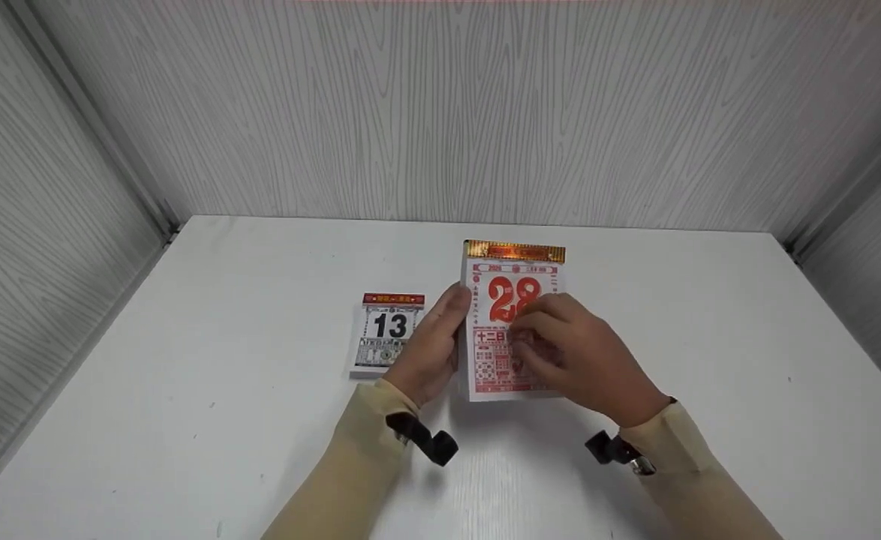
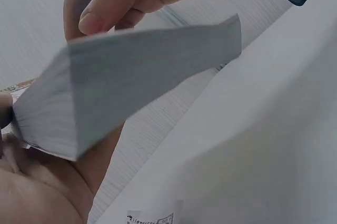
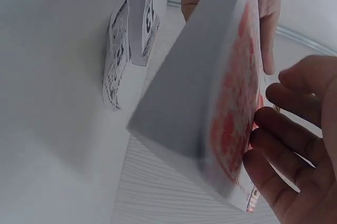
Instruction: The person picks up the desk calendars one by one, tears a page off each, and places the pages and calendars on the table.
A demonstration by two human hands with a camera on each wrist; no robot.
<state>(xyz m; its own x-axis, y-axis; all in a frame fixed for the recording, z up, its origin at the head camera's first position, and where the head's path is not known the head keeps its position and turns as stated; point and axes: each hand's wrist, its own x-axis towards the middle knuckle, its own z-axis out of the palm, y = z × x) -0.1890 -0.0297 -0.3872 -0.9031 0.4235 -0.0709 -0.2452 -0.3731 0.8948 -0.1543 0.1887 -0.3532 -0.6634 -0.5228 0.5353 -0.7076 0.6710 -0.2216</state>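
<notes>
A thick tear-off calendar (image 1: pixel 515 270) with a red 28 and a gold top strip stands tilted up over the table. My left hand (image 1: pixel 429 349) grips it along its left side. The fingers of my right hand (image 1: pixel 579 356) lie loosely bent against the lower front sheet, covering part of the print. In the right wrist view, these fingertips (image 3: pixel 258 145) touch the printed face, with the thumb apart. The left wrist view shows the calendar's pale page edges (image 2: pixel 142 71) between the hands. Left of my left hand lies a smaller calendar (image 1: pixel 389 330) with a black 13.
The white table (image 1: pixel 223 315) runs back to a wood-grain panel (image 1: pixel 440 112). Similar panels rise on both sides. A black wrist camera (image 1: pixel 433 442) sits on the left sleeve, another (image 1: pixel 609 448) on the right.
</notes>
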